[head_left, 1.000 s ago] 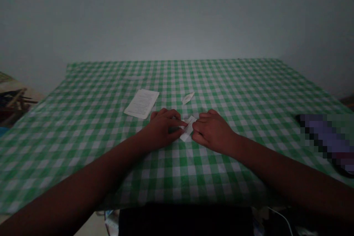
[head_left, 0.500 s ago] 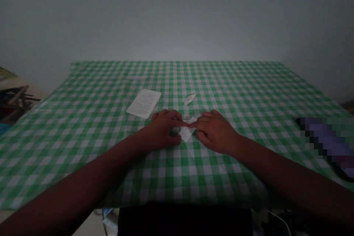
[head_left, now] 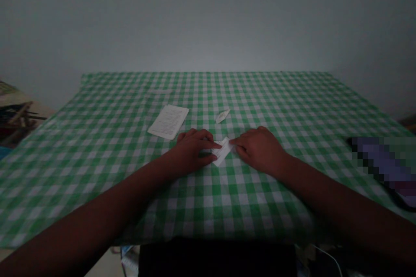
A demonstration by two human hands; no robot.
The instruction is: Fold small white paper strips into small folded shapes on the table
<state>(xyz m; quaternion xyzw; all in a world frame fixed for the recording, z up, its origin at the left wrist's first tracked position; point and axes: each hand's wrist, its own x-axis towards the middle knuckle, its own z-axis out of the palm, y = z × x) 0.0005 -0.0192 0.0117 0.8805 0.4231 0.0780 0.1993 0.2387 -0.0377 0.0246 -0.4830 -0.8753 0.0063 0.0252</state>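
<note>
On the tablecloth between my hands lies a small folded piece of white printed paper (head_left: 223, 152). The outstretched index finger and thumb of my left hand (head_left: 191, 149) rest on its left part, spread apart and pressing it flat. My right hand (head_left: 260, 147) touches the paper's upper right edge with its extended index fingertip; its thumb stands apart and the other fingers are bent. Just beyond lies a small, pointed folded paper piece (head_left: 222, 115). A stack of printed paper sheets (head_left: 169, 122) sits past my left hand.
A green and white checked tablecloth (head_left: 276, 207) covers the table, which meets a pale wall (head_left: 208, 21) at the back. At the right edge lies a dark, blurred-out phone-like object (head_left: 383, 169). A faint pale strip (head_left: 160, 91) lies farther back.
My right hand has slid a little to the right, off the paper's middle to its edge, uncovering more of it. My left hand has barely moved.
</note>
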